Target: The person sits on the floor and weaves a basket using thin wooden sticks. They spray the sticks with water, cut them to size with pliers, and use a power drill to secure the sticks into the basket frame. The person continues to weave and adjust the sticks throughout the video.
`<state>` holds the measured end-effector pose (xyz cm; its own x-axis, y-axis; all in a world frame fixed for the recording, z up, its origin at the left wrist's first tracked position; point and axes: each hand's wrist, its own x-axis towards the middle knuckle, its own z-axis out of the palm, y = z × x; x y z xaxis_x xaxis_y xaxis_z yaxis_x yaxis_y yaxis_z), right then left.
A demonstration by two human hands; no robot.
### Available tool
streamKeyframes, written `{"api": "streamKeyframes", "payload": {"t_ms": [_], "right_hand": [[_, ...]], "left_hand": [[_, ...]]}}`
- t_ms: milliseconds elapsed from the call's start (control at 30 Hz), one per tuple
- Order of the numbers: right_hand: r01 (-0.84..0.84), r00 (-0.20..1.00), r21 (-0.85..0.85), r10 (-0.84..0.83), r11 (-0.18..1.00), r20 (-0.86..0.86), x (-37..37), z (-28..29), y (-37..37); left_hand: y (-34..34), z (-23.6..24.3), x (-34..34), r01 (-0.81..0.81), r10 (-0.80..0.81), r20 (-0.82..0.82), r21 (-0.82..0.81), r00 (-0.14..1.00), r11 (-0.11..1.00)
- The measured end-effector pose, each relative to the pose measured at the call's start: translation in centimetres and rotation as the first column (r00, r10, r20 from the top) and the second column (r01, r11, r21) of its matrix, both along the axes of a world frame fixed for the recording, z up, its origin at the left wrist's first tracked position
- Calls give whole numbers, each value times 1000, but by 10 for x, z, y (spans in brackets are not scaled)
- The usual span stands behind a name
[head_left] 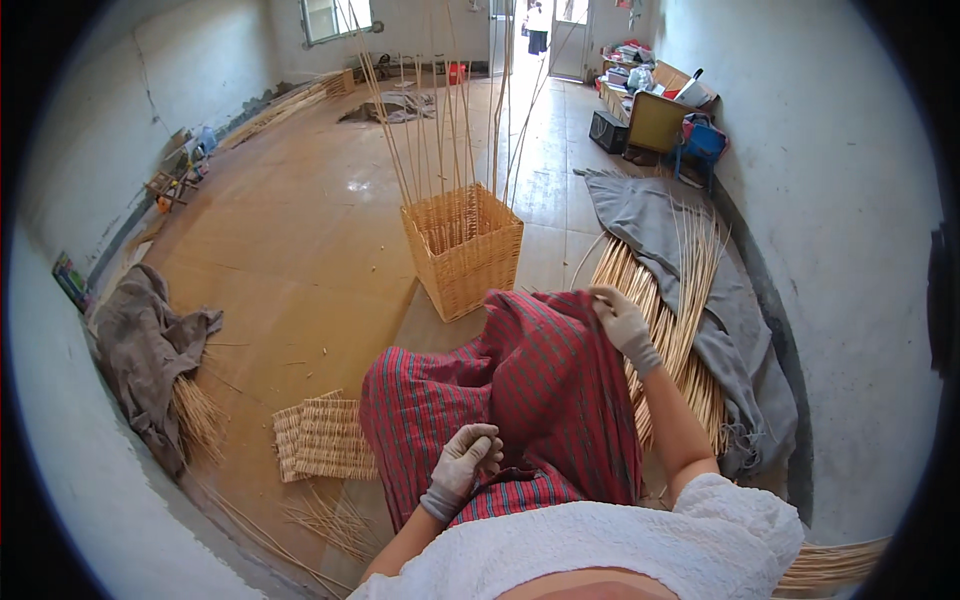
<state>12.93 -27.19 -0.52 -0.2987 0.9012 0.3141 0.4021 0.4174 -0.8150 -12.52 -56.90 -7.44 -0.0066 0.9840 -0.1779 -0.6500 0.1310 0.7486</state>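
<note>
A red cloth with dark stripes (540, 370) is spread over my lap, its folds raised on the right side. My right hand (624, 325), in a pale glove, pinches the cloth's upper right edge. Over the lower middle of the cloth, my left hand (465, 465), gloved too, has its fingers curled closed; what they hold, if anything, is hidden. Just beyond the cloth a square woven wicker basket (465, 265) stands on the floor, with long thin stakes rising from its rim.
Woven wicker panels (325, 440) lie left of the cloth. Long wicker rods (675, 330) lie at right, partly under a grey cloth (640, 215). Another grey cloth (145, 320) covers rods at far left. A cluttered desk (655, 120) and blue chair (703, 143) line the right wall.
</note>
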Motion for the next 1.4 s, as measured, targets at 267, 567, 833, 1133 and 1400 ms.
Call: {"api": "streamKeyframes", "payload": {"t_ms": [267,567,833,1133,1400], "right_hand": [[150,971,-241,-189,959,-147,10,-57,-71],[181,982,-88,-185,980,-36,-20,-78,-94],[383,924,-146,-380,912,48,7,-83,-96],[332,939,-151,-341,931,-40,14,-90,-96],[37,980,-397,-110,917,-163,33,-183,-92]], "left_hand": [[10,35,-34,-204,220,-269,86,938,975],[1,40,-77,-569,586,-389,172,711,805],[-30,-9,-105,-545,603,-777,430,181,719],[-37,-16,-103,-629,645,-669,332,369,703],[-27,-16,-100,-640,632,-692,316,349,700]]}}
